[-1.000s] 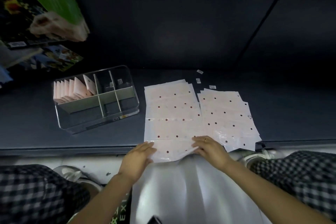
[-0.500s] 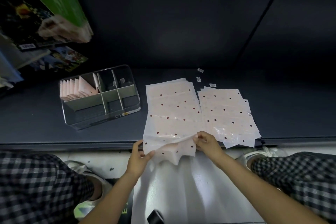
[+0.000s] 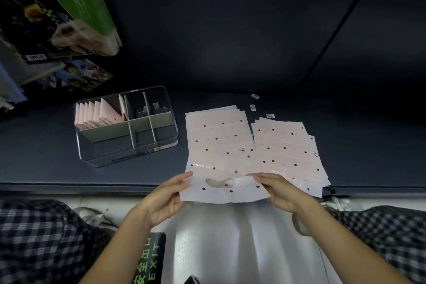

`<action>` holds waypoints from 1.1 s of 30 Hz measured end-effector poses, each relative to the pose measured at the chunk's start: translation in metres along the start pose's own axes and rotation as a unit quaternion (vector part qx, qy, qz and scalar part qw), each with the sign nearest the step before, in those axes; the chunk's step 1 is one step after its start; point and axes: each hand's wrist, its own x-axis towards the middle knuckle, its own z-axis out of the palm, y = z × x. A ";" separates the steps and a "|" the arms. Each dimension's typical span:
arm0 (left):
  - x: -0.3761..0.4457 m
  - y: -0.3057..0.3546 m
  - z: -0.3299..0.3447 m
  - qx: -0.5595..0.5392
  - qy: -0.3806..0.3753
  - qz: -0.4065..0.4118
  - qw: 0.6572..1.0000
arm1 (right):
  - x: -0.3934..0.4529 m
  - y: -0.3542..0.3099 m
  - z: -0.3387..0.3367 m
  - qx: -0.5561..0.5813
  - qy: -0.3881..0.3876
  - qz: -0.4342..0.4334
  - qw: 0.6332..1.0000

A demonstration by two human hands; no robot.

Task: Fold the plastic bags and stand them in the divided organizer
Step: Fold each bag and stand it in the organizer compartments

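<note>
Two stacks of flat pink plastic bags with dark red dots lie on the dark shelf: the left stack (image 3: 219, 143) and the right stack (image 3: 288, 152). My left hand (image 3: 169, 198) and my right hand (image 3: 280, 191) pinch the two near corners of the top bag (image 3: 224, 189) of the left stack, its near end lifted off the shelf edge with the handle hole showing. The clear divided organizer (image 3: 129, 154) stands to the left, with several folded bags (image 3: 99, 114) upright in its back-left compartment.
Green and printed packages (image 3: 76, 7) hang at the upper left. Small white labels (image 3: 253, 106) lie behind the stacks. The shelf's front edge (image 3: 69, 185) runs just before my checked-trousered knees. A white sheet (image 3: 230, 237) and a green EXIT sign (image 3: 147, 258) lie below.
My hands went from pressing flat on the near end of the left stack to pinching the top bag's corners and lifting its near end up toward me.
</note>
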 end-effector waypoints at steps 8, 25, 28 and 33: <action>0.029 0.014 0.020 -0.123 0.026 0.105 0.987 | 0.025 -0.001 0.010 0.213 0.112 -0.004 0.971; 0.060 -0.036 -0.015 0.736 0.096 0.270 0.613 | 0.024 0.052 0.016 -0.677 0.135 -0.255 0.677; 0.061 -0.042 -0.028 0.808 0.061 0.227 0.540 | 0.024 0.058 0.009 -0.738 0.100 -0.241 0.623; 0.060 -0.033 -0.024 0.756 0.059 0.265 0.596 | 0.024 0.036 0.002 -0.613 0.065 -0.227 0.754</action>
